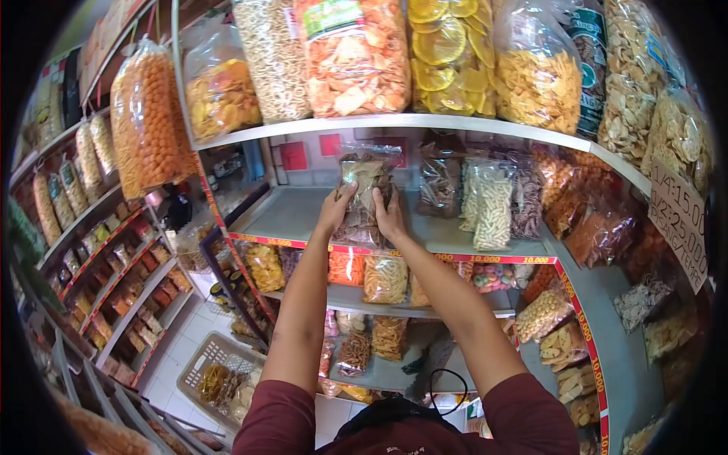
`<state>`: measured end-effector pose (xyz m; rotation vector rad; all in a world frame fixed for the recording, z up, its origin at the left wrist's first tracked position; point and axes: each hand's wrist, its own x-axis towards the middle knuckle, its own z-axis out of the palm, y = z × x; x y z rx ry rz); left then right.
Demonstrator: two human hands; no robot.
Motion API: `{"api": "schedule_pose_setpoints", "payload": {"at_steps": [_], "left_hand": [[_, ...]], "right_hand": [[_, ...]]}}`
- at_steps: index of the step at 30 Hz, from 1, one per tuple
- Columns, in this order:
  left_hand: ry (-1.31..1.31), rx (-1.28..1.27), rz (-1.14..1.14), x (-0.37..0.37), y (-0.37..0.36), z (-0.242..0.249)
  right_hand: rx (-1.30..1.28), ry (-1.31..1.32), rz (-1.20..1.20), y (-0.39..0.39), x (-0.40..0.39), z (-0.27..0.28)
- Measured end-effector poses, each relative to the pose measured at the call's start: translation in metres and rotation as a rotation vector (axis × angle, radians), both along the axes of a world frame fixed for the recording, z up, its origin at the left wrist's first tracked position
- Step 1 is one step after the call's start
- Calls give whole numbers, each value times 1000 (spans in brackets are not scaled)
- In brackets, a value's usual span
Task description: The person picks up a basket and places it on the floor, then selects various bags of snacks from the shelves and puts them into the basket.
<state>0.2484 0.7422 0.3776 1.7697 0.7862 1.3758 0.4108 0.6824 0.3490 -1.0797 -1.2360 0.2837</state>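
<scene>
Both arms reach forward to the middle shelf [292,208]. Between my left hand [337,206] and my right hand [389,214] is a clear plastic bag of brown chips [365,174], standing upright near the shelf's front edge. My left hand grips its left side and my right hand grips its right side, fingers closed against the plastic. To the right of the bag stand a bag of dark brown snacks [438,182] and a bag of pale stick snacks [493,208]. What the bag's underside rests on is hard to make out.
Large snack bags such as orange chips [355,64] line the upper shelf, whose white edge [425,124] overhangs my hands. Lower shelves hold more bags, including yellow chips [265,267]. A beige crate [199,356] with bags sits on the floor at left. A handwritten price sign [679,220] hangs right.
</scene>
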Motion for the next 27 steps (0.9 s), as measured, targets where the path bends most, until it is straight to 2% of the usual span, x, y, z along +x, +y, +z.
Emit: {"api": "schedule_pose_setpoints", "payload": {"at_steps": [5,8,11,12,16,20,21,27], "left_hand": [[-21,42,160,-75,-10,2],[-16,23,264,-124,-45,10],[-6,60,287,-185,-49,-6],[-28,72,315,-198,-80,0],[-10,-2,530,-277,-111,-36],[-86,-69,598,-334,-160,-74],[-82,-165,612,-354,-157,-95],[-149,-312,761,-409,-220,-176]], "right_hand": [[3,-24,100,-3,-67,11],[50,-49,138,-6,-116,11],[28,-112,154,-22,-166,5],[36,-122,173,-23,-185,2],[11,-146,364,-50,-260,-11],[-141,-159,473,-76,-321,-46],[-195,-158,514,-84,-334,-58],[-372,-250,683,-96,-404,-150]]}}
